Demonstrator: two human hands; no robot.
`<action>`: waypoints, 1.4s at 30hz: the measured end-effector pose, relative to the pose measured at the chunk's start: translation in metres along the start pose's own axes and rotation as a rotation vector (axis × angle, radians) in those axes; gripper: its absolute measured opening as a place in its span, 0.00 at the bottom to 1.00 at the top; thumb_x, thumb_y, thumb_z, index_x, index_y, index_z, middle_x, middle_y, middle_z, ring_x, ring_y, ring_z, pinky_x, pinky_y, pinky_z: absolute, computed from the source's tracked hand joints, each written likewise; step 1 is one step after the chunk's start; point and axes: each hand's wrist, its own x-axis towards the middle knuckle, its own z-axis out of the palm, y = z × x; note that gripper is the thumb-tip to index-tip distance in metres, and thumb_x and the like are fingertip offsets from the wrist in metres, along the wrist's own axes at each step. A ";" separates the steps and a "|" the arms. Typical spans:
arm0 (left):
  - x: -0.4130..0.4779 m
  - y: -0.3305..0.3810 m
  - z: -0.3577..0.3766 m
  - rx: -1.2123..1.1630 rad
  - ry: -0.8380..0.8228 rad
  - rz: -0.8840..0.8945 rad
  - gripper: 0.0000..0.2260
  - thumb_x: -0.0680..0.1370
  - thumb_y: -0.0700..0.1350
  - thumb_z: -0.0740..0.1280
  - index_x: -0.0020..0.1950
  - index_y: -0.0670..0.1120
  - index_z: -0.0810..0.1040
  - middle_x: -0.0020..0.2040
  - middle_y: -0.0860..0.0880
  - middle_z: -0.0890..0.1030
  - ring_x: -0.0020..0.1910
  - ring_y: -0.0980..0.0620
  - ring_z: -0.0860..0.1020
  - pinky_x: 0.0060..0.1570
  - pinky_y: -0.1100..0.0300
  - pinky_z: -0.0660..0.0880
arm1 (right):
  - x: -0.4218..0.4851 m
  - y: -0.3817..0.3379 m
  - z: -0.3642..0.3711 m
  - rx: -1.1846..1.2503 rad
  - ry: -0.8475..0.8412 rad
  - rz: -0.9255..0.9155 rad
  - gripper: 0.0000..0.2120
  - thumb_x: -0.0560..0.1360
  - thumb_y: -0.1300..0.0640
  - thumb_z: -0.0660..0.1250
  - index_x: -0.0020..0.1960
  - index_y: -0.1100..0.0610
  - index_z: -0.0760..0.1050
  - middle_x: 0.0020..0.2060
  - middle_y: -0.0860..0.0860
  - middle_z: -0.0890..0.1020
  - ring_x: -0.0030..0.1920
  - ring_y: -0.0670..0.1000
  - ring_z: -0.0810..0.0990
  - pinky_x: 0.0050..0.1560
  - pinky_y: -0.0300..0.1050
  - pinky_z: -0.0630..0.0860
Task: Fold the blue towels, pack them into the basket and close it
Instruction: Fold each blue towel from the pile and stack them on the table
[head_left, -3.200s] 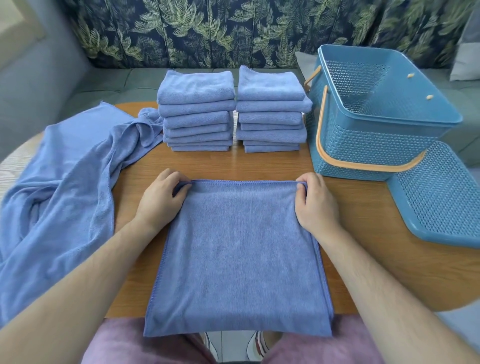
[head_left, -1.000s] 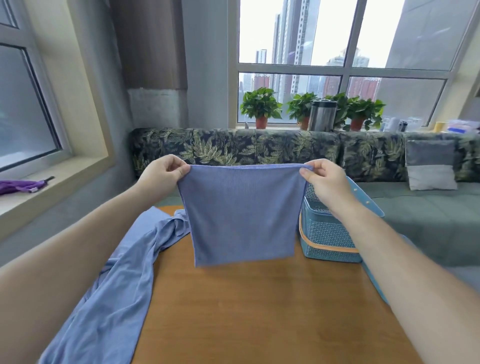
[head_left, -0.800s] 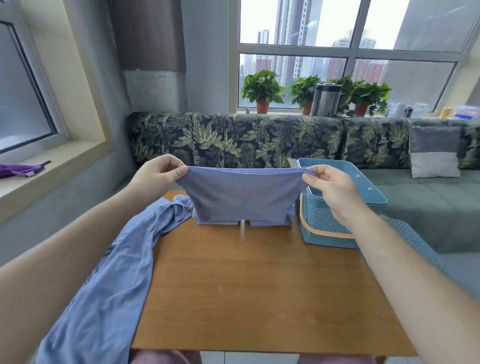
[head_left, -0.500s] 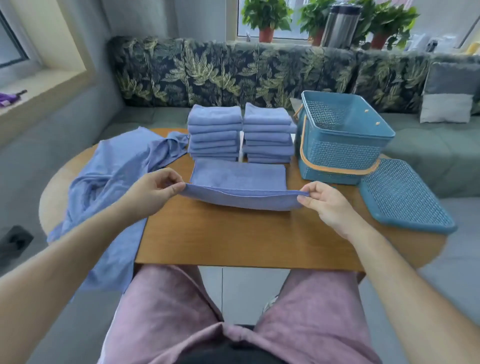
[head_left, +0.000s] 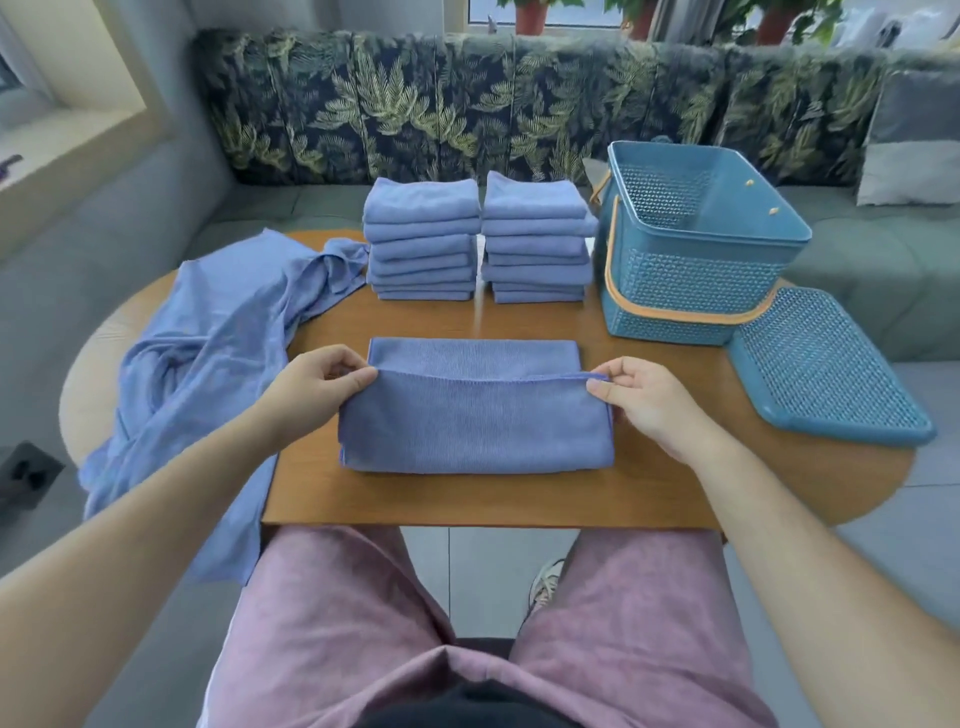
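A blue towel (head_left: 475, 421) lies on the wooden table (head_left: 467, 499), its near half doubled over the far half. My left hand (head_left: 317, 387) pinches the left corner of the upper layer's edge. My right hand (head_left: 641, 397) pinches the right corner. Behind the towel stand two stacks of folded blue towels (head_left: 422, 239) (head_left: 537, 239). The open blue basket (head_left: 691, 244) with a tan handle sits at the back right, and I see nothing inside it. Its perforated lid (head_left: 826, 369) lies flat on the table to the basket's right.
A heap of unfolded blue cloth (head_left: 208, 358) drapes over the table's left edge. A sofa with leaf-print cushions (head_left: 467, 104) runs behind the table. My legs in pink shorts (head_left: 467, 623) are under the near edge. A grey pillow (head_left: 914, 140) rests at the far right.
The towel was lifted off the table, held up in the air, then lowered. Its far part landed first, and both hands have brought the held edge down over it into a fold.
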 end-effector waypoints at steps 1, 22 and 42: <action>0.010 0.000 0.002 0.008 0.017 -0.003 0.07 0.80 0.51 0.70 0.48 0.48 0.82 0.46 0.46 0.84 0.45 0.50 0.80 0.46 0.55 0.76 | 0.010 0.000 0.003 0.001 0.021 -0.001 0.02 0.78 0.62 0.71 0.50 0.59 0.79 0.39 0.51 0.86 0.38 0.45 0.80 0.39 0.40 0.73; 0.120 -0.044 0.043 0.214 0.227 -0.088 0.09 0.80 0.53 0.67 0.49 0.48 0.77 0.41 0.53 0.78 0.43 0.50 0.76 0.44 0.57 0.68 | 0.107 0.015 0.034 -0.451 0.295 0.041 0.05 0.78 0.49 0.67 0.46 0.50 0.74 0.34 0.45 0.78 0.35 0.46 0.77 0.34 0.44 0.69; 0.076 -0.016 0.122 0.664 -0.002 0.159 0.24 0.84 0.58 0.50 0.80 0.58 0.59 0.81 0.57 0.56 0.81 0.50 0.51 0.79 0.49 0.46 | 0.065 0.007 0.142 -1.023 -0.046 -0.140 0.28 0.85 0.42 0.42 0.83 0.48 0.48 0.82 0.45 0.45 0.81 0.49 0.39 0.80 0.53 0.36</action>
